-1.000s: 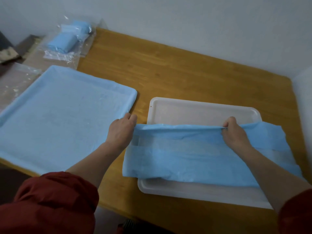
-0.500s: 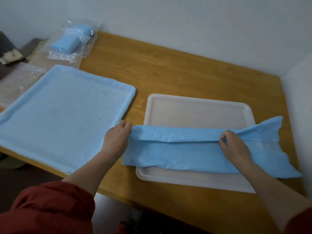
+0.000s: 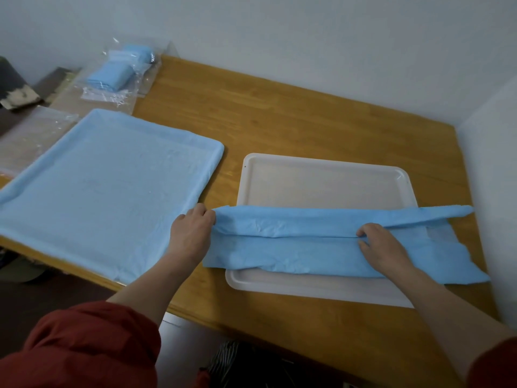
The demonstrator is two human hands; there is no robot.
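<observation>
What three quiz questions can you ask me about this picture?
1. True or false: the sheet lies across the white tray.
2. Which hand grips the sheet's end nearest the covered tray? A left, B right.
3. Fill in: the packet lies at the table's far ___ corner.
Key: 1 true. 2 A, the left hand. 3 left.
</observation>
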